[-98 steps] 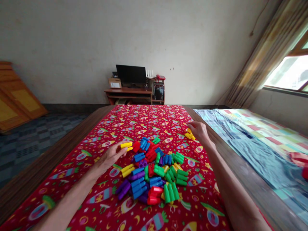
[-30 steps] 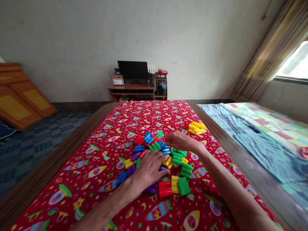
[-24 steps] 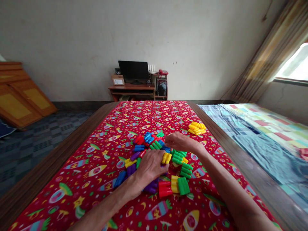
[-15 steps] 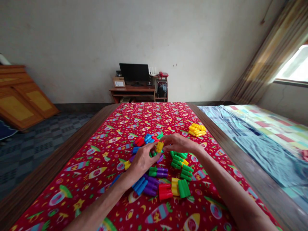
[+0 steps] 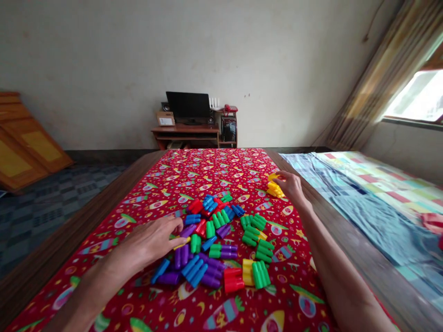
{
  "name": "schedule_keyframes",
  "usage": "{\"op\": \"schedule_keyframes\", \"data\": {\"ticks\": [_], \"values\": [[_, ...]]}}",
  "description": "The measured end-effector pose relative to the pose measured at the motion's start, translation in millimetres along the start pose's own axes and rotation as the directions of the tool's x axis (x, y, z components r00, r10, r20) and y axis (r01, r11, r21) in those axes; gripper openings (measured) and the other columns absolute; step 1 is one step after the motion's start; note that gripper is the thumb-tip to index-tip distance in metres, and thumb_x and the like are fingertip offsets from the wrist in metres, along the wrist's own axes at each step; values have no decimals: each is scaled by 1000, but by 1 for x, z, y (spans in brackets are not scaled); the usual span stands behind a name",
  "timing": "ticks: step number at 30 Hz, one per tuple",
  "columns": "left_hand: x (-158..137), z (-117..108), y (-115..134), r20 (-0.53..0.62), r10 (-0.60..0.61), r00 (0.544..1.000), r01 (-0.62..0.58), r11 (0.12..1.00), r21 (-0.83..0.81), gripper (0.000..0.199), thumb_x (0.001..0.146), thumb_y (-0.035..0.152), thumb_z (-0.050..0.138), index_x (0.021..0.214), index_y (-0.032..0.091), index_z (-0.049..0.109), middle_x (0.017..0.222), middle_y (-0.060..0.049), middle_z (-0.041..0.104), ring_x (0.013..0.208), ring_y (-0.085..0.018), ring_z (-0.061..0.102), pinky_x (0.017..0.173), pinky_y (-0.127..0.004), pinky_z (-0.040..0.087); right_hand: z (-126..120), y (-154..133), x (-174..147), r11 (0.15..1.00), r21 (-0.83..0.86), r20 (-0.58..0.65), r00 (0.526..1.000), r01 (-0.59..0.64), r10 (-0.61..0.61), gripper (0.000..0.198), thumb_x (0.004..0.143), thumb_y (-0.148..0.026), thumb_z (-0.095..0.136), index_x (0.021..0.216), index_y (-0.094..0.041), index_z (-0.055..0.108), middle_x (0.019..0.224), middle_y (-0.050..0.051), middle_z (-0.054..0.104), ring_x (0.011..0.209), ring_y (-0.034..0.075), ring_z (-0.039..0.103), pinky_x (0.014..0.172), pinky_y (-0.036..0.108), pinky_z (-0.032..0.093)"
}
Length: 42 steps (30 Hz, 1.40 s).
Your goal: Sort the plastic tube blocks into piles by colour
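My right hand (image 5: 290, 184) pinches a yellow toy building block (image 5: 273, 176) at the far right of the cloth. Just beneath it lies a small pile of yellow blocks (image 5: 275, 190). Over the left side of the mixed heap, my left hand (image 5: 157, 237) is open, thumb and forefinger apart. Its thumb is at another yellow block (image 5: 181, 243), which it partly hides. Around that hand lie purple blocks (image 5: 181, 256), a green block (image 5: 195, 243) and a blue block (image 5: 193, 220). Nearer me are a red block (image 5: 234, 280) and a green block (image 5: 260, 275) beside a yellow one.
A red patterned cloth (image 5: 221, 173) covers the long table, whose dark wooden edge (image 5: 79, 216) shows at the side. To the right is a bed (image 5: 360, 207) with blue fabric. Behind stands a desk (image 5: 187, 131) with a monitor (image 5: 188, 107); a wooden cabinet (image 5: 31, 143) is at left.
My right hand has carried the yellow block from the heap to the yellow pile at the right. My left hand has let go of it and moved left, towards another yellow block.
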<state>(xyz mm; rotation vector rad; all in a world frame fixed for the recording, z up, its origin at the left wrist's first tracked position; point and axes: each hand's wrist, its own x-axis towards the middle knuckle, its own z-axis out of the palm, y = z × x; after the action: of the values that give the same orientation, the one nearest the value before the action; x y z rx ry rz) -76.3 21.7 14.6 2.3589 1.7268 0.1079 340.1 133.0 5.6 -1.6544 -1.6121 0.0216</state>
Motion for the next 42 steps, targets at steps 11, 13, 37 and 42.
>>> {"op": "schedule_keyframes", "data": {"ticks": [11,13,37,42], "values": [[20,11,7,9,15,1000,-13,987,-162,22,68,44,63,72,23,66,75,-3,71,75,-25,66,68,-29,46,-13,9,-1,992,-123,38,999,-33,38,34,82,-31,51,91,-11,76,79,11,73,79,22,66,72,28,45],[23,12,7,-12,11,1000,-14,974,-227,21,66,44,65,71,23,66,71,-2,70,71,-23,65,66,-28,45,-14,-16,-3,995,-83,76,996,58,-51,32,84,-30,49,85,-11,76,73,9,71,72,19,64,67,26,43],[22,22,55,-284,-17,959,-180,738,-650,35,87,50,53,86,17,64,78,-4,70,74,-19,66,71,-29,54,26,-129,-67,852,462,472,745,246,-471,22,84,-22,60,98,-19,76,87,4,75,73,15,66,67,22,45],[-5,29,112,-360,523,773,-615,758,-217,35,95,41,47,122,22,60,129,-7,62,124,-22,53,108,-38,40,0,-70,-16,981,104,186,966,164,-181,27,83,-26,55,95,-15,77,85,7,75,74,18,65,69,26,45]]}}
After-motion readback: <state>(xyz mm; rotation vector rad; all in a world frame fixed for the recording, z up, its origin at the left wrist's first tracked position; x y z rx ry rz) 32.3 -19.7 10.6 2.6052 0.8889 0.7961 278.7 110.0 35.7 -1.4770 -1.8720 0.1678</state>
